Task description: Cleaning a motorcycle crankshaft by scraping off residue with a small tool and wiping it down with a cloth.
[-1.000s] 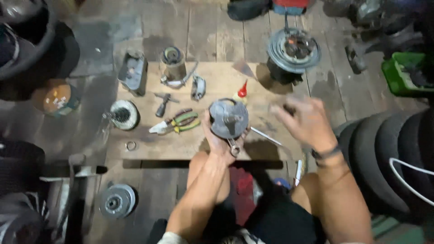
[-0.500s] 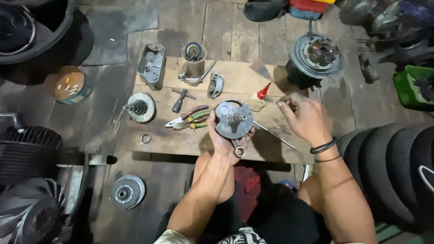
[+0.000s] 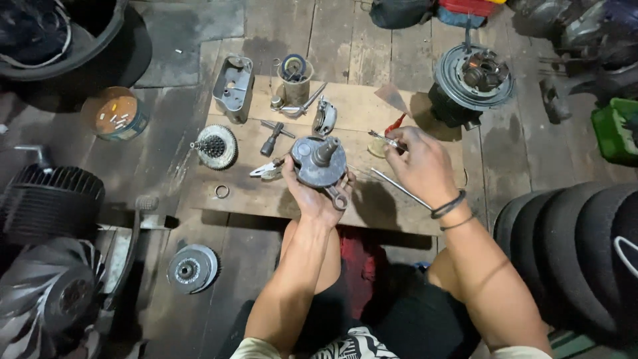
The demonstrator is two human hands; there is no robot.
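Gripping round metal crank part (image 3: 319, 161) in left hand (image 3: 312, 196), right hand (image 3: 417, 166) pinching small tool (image 3: 387, 139)

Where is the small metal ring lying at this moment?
In the head view, the ring lies on the left part of the wooden board, just below the toothed gear and left of the left hand.

Round grey crankshaft assembly (image 3: 319, 161), shaft up, above board.
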